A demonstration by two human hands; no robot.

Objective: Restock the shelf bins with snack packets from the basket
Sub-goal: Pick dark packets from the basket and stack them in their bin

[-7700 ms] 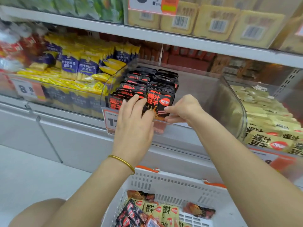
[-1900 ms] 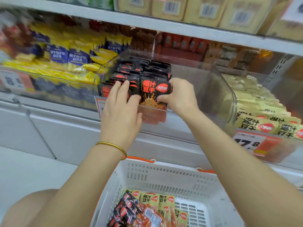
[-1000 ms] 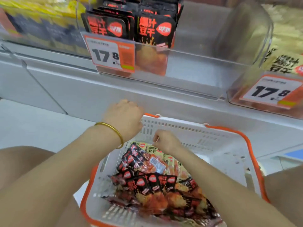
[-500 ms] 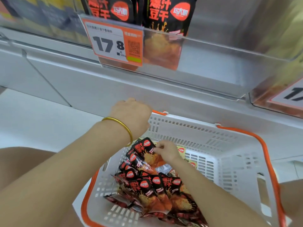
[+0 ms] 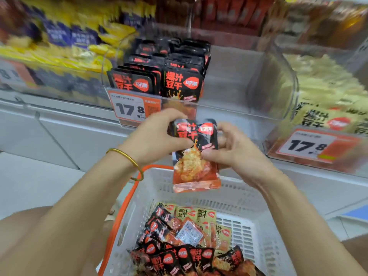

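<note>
A black and red snack packet (image 5: 194, 156) hangs upright between both hands, just above the basket and below the bin's front. My left hand (image 5: 157, 136) pinches its upper left edge. My right hand (image 5: 233, 148) grips its right side. The clear shelf bin (image 5: 249, 108) above holds two rows of the same black packets (image 5: 179, 76) standing on end at its left; the bin's right half is bare. Below sits the white basket (image 5: 249, 198) with an orange rim, holding several black packets (image 5: 179, 253) and some yellow ones (image 5: 205, 214).
A bin of yellow and blue packets (image 5: 59, 46) stands to the left, and a bin of pale yellow packets (image 5: 326, 92) to the right. Orange price tags (image 5: 135, 110) (image 5: 310, 146) hang on the bin fronts. A grey cabinet front runs below the shelf.
My right hand has lifted a black packet out of the basket, and my left hand has left the basket rim and joined it on the packet. The view has tilted up toward the shelf.
</note>
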